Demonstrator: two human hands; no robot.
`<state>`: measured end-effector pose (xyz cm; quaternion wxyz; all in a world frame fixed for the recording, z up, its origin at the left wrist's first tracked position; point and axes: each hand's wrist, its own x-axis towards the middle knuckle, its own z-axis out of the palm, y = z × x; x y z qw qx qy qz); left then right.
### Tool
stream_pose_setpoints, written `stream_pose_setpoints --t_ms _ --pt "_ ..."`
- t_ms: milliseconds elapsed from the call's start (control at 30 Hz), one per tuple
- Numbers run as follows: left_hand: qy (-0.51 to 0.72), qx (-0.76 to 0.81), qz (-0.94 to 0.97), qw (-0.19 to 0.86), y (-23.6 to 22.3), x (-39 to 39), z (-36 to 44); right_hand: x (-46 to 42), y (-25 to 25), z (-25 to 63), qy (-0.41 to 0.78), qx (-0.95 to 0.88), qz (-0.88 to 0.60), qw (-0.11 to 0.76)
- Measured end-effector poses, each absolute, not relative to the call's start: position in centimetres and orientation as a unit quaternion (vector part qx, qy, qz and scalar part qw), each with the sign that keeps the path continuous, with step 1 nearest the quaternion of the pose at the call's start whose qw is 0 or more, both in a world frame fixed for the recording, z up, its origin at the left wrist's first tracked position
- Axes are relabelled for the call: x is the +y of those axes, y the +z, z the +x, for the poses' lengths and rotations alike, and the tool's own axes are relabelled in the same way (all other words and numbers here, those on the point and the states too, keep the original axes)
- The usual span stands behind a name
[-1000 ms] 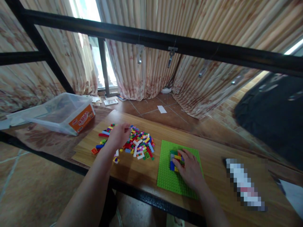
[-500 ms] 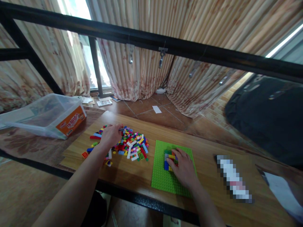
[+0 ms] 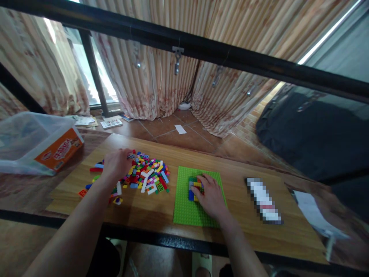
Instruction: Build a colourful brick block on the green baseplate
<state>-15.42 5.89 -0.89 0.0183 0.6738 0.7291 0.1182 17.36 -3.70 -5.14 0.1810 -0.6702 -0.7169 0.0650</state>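
My left hand [image 3: 117,164] is at the far left of a heap of small toy bricks [image 3: 152,175] in many colours. Its fingers are pinched together, with a small dark grey brick [image 3: 131,156] at the tips; its exact shape is too small to tell. On the right, a green studded baseplate [image 3: 184,213] lies flat on the wooden table. A small brick build [image 3: 191,190] of blue, grey, green, yellow and red stands on that plate. My right hand [image 3: 212,197] curls around the build, thumb at its near left side and fingers over its right part, which is hidden.
A clear plastic box [image 3: 25,134] with an orange label is to the left. A pixelated object [image 3: 263,201] lies on the table [image 3: 242,227] right of the baseplate, with white paper [image 3: 314,211] beyond it. A black metal bar [image 3: 201,44] crosses above, before curtains.
The view has turned right, so everything sits further left in it. My left hand has shifted slightly left over the heap, fingers still pinched. My right hand stays on the build.
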Motion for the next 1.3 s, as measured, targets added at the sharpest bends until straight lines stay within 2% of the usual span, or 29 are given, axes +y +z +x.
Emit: stream_pose_setpoints --t_ms 333,467,633,1100,1300 --pt "0.249 0.705 0.663 0.048 -0.1 5.8 -14.4 -3.7 -4.3 16.9 0.088 -0.708 -0.679 0.173" --pt "0.344 0.656 0.668 0.070 -0.3 5.3 -12.2 -3.6 -4.2 16.9 0.092 -0.709 -0.680 0.164" --pt "0.386 0.555 0.727 0.122 -1.0 4.1 -8.5 -3.6 -4.2 16.9 0.090 -0.707 -0.683 0.162" --pt "0.353 0.462 0.739 0.340 -1.7 -0.8 -2.1 -3.7 -4.3 16.8 0.090 -0.704 -0.683 0.174" --pt "0.344 0.459 0.739 0.352 -2.2 -0.8 -1.6 -4.0 -3.6 16.3 0.093 -0.704 -0.669 0.217"
